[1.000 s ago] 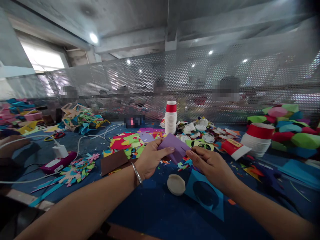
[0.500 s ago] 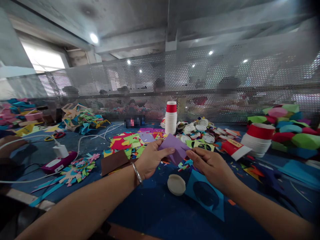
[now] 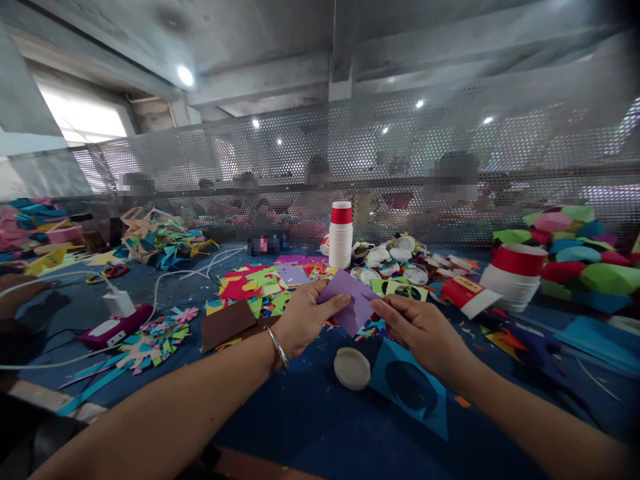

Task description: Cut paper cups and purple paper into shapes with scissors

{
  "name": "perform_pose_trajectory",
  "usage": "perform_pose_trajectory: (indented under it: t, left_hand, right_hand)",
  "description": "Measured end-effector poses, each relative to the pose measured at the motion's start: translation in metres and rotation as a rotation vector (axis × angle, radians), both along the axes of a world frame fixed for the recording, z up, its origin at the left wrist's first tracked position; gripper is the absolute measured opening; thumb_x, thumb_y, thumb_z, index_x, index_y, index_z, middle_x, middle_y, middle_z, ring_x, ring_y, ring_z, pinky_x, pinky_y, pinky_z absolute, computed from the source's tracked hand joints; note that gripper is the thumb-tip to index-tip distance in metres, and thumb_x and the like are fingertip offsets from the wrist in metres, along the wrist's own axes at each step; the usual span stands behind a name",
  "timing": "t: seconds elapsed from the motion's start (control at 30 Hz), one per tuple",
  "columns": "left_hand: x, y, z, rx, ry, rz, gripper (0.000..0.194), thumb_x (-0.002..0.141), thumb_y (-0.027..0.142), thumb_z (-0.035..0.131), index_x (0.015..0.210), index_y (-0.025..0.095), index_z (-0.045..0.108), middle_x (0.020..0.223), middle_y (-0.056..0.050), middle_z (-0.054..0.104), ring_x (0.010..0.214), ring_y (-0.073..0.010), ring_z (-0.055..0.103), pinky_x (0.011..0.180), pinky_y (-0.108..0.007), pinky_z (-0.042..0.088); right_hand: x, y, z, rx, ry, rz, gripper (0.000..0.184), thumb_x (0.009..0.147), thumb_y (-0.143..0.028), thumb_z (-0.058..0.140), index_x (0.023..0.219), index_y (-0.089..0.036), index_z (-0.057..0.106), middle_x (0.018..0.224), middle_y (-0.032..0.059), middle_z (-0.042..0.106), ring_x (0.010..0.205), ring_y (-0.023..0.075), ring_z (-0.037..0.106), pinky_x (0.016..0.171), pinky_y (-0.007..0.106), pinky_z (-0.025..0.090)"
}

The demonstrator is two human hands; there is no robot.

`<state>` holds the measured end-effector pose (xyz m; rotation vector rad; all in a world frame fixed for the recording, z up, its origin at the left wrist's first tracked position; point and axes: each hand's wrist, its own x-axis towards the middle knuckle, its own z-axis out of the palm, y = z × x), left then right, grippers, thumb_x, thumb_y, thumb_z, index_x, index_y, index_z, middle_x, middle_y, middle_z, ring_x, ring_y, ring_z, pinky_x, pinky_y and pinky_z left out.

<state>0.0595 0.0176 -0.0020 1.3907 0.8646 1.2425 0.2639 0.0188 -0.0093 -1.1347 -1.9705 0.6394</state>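
A piece of purple paper [image 3: 357, 310] is held up over the table between both hands. My left hand [image 3: 303, 320], with a silver bangle at its wrist, grips the left side of it, thumb on top. Thumb and fingers of my right hand [image 3: 425, 330] pinch the right corner. Below the hands lie a round off-white lid [image 3: 353, 369] and a blue sheet [image 3: 441, 417] with a large round hole. Brown paper [image 3: 227, 327] lies under my left forearm's far side.
Colored paper scraps [image 3: 243, 287] and a tall stack of paper cups [image 3: 341, 247] stand beyond. More cups [image 3: 513, 283] and a heap of lids [image 3: 380, 257] are to the right. A purple power strip [image 3: 113, 327] with white cables sits left. A perforated screen [image 3: 300, 147] closes the back.
Both hands keep the purple paper in nearly the same place, its tilt only slightly different. The whole view has shifted a little.
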Motion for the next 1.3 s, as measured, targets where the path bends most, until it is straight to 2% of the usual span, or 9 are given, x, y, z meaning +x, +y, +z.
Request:
perform_pose_trajectory:
  t: [0.1, 0.3, 0.63, 0.83, 0.97, 1.03, 1.13, 1.3]
  left_hand:
    - [-0.001, 0.0, -0.002, 0.035, 0.058, 0.02, 0.029, 0.078, 0.038, 0.073, 0.091, 0.013, 0.068, 0.076, -0.003, 0.065, 0.06, -0.0086, 0.054, 0.057, -0.021, 0.043]
    - [-0.002, 0.0, -0.004, 0.086, 0.176, 0.008, 0.032, 0.08, 0.041, 0.069, 0.096, 0.013, 0.069, 0.074, -0.003, 0.064, 0.057, -0.0087, 0.05, 0.055, -0.022, 0.04]
    - [0.001, -0.004, 0.002, 0.122, 0.216, -0.056, 0.027, 0.08, 0.041, 0.069, 0.082, 0.014, 0.068, 0.066, 0.0, 0.06, 0.055, -0.0081, 0.047, 0.052, -0.02, 0.037]
    - [0.004, -0.002, -0.01, 0.045, 0.165, -0.097, 0.034, 0.08, 0.044, 0.07, 0.096, 0.014, 0.068, 0.073, -0.001, 0.062, 0.058, -0.0088, 0.049, 0.055, -0.022, 0.04]
    - [0.007, -0.002, -0.014, 0.031, 0.169, -0.102, 0.036, 0.079, 0.046, 0.071, 0.093, 0.013, 0.067, 0.071, -0.001, 0.061, 0.058, -0.009, 0.049, 0.055, -0.022, 0.039]
    - [0.01, -0.003, -0.014, 0.03, 0.15, -0.145, 0.035, 0.078, 0.045, 0.072, 0.091, 0.013, 0.067, 0.072, -0.001, 0.061, 0.059, -0.0091, 0.05, 0.057, -0.022, 0.039]
    - [0.013, -0.004, -0.015, 0.023, 0.127, -0.217, 0.033, 0.077, 0.045, 0.072, 0.086, 0.013, 0.065, 0.072, 0.0, 0.06, 0.061, -0.0093, 0.05, 0.058, -0.022, 0.04]
    - [0.018, -0.005, -0.02, 0.01, 0.136, -0.223, 0.032, 0.078, 0.044, 0.071, 0.085, 0.013, 0.064, 0.071, 0.001, 0.057, 0.06, -0.0092, 0.048, 0.057, -0.022, 0.038]
  right_hand:
    - [0.0, 0.0, 0.0, -0.045, 0.024, 0.018, 0.044, 0.095, -0.058, 0.044, 0.072, -0.021, 0.054, 0.055, -0.0055, 0.036, 0.05, 0.0104, 0.032, 0.047, 0.025, 0.025]
    - [-0.001, 0.0, 0.002, -0.012, 0.027, 0.024, 0.046, 0.092, -0.056, 0.049, 0.063, -0.021, 0.045, 0.055, -0.006, 0.035, 0.05, 0.0098, 0.033, 0.048, 0.025, 0.027]
    - [-0.002, 0.001, -0.002, -0.108, 0.09, 0.062, 0.045, 0.09, -0.058, 0.052, 0.065, -0.021, 0.046, 0.056, -0.0059, 0.036, 0.05, 0.0095, 0.034, 0.045, 0.023, 0.026]
    - [-0.002, 0.001, -0.003, -0.154, 0.115, 0.063, 0.047, 0.088, -0.062, 0.051, 0.067, -0.02, 0.048, 0.056, -0.0063, 0.034, 0.049, 0.0093, 0.031, 0.044, 0.024, 0.024]
    - [-0.005, -0.001, -0.002, -0.141, 0.12, 0.057, 0.051, 0.089, -0.065, 0.047, 0.068, -0.019, 0.053, 0.057, -0.0056, 0.033, 0.048, 0.0091, 0.03, 0.042, 0.024, 0.023]
    - [-0.006, -0.002, -0.001, -0.129, 0.119, 0.051, 0.05, 0.089, -0.064, 0.047, 0.068, -0.02, 0.053, 0.057, -0.0057, 0.033, 0.048, 0.0092, 0.029, 0.042, 0.024, 0.023]
    - [-0.008, -0.004, 0.001, -0.112, 0.113, 0.059, 0.046, 0.09, -0.061, 0.048, 0.069, -0.02, 0.054, 0.058, -0.0049, 0.038, 0.051, 0.0103, 0.033, 0.045, 0.024, 0.026]
    - [-0.007, -0.003, 0.001, -0.088, 0.095, 0.074, 0.045, 0.09, -0.058, 0.049, 0.069, -0.019, 0.057, 0.063, -0.0035, 0.045, 0.058, 0.0122, 0.041, 0.051, 0.024, 0.033]
